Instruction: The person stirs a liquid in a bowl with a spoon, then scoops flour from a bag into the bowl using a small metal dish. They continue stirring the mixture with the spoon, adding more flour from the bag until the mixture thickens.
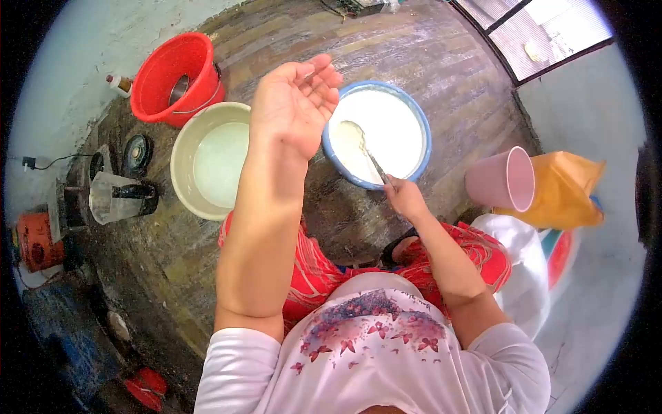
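My left hand [294, 107] is raised close to the camera, palm up with loosely curled fingers and nothing in it. It overlaps the left side of a blue basin [429, 141] in this view. The basin is filled with a smooth white substance [396, 124]. Down at the basin's near rim, my right hand [405, 198] grips the handle of a metal ladle [374, 164]. The ladle's round bowl lies at the white surface, left of the middle, and looks filled with the same white stuff.
To the left stand a cream basin [181, 169] holding pale liquid, a red bucket [148, 83] with a metal vessel inside, and a clear blender jug [109, 200]. A pink bucket [486, 181] and a yellow bag [562, 190] are on the right, by the wall.
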A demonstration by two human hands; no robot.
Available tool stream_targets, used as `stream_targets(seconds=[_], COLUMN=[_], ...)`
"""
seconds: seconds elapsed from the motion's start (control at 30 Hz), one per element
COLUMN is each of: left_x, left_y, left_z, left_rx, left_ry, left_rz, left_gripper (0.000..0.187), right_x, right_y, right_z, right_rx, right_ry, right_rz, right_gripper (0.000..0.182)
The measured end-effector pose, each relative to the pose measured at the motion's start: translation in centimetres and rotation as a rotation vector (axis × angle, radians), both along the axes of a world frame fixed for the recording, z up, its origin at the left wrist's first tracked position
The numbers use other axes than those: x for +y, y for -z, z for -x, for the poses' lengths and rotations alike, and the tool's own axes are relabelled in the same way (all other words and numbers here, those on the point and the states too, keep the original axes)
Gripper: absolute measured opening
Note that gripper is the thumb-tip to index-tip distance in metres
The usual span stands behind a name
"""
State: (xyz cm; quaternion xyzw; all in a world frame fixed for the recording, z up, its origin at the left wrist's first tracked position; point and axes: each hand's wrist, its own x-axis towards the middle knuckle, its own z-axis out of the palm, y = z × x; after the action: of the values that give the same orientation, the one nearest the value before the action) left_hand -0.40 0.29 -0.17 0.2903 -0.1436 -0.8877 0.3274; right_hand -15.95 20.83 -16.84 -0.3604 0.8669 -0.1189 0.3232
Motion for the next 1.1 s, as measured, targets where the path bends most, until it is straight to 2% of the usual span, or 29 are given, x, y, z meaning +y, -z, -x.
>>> stream_targets(seconds=[0.1, 0.23, 0.3, 0.37, 0.43, 0.5, 0.57, 0.63, 0.73, 0.8, 0.93, 1.0, 1.1], left_x=[-0.1, -0.1, 0.0, 0.0, 0.0, 0.0, -0.1, 0.1, 0.0, 0.0, 0.2, 0.2, 0.2], left_y=[0.2, 0.2, 0.2, 0.1, 0.0, 0.1, 0.2, 0.1, 0.0, 0.0, -0.1, 0.1, 0.2], left_z=[0.0, 0.1, 0.0, 0.1, 0.0, -0.1, 0.1, 0.0, 0.0, 0.0, 0.2, -0.1, 0.0], left_rx=[0.017, 0.020, 0.014, 0.019, 0.016, 0.005, 0.014, 0.007, -0.002, -0.009, 0.000, -0.003, 0.019], left_ry=[0.011, 0.010, 0.005, 0.007, 0.007, 0.000, 0.000, -0.001, -0.010, -0.006, -0.001, -0.017, 0.012], left_rz=[0.005, -0.007, -0.002, -0.010, -0.003, 0.001, 0.005, 0.012, 0.015, 0.016, 0.003, -0.003, 0.019], left_gripper=[0.029, 0.029, 0.028, 0.029, 0.029, 0.029, 0.029, 0.028, 0.028, 0.028, 0.028, 0.029, 0.029], right_x=[0.6, 1.0, 0.8, 1.5, 2.1, 2.2, 2.1, 2.6, 3.1, 3.2, 2.8, 3.0, 1.9], right_y=[-0.4, -0.6, -1.5, -0.7, 0.1, -0.2, -1.9, -1.0, -0.6, -1.0, -2.5, -2.3, -2.5], right_z=[0.2, -0.1, -0.5, 0.4, 0.5, 0.2, -0.1, 0.5, 0.2, 0.3, 0.7, 0.3, 0.0], right_rx=[-0.017, 0.017, 0.017, -0.038, 0.106, 0.095, 0.017, 0.025, 0.163, 0.152, 0.038, 0.182, 0.155], right_ry=[-0.058, -0.014, -0.091, -0.073, -0.100, -0.106, -0.118, -0.140, -0.110, -0.240, -0.142, -0.202, -0.248], right_rz=[0.038, 0.071, -0.064, -0.002, 0.085, 0.082, -0.027, -0.022, 0.043, 0.046, -0.045, -0.003, -0.066], right_gripper=[0.035, 0.035, 0.035, 0.035, 0.035, 0.035, 0.034, 0.034, 0.033, 0.033, 0.033, 0.034, 0.035])
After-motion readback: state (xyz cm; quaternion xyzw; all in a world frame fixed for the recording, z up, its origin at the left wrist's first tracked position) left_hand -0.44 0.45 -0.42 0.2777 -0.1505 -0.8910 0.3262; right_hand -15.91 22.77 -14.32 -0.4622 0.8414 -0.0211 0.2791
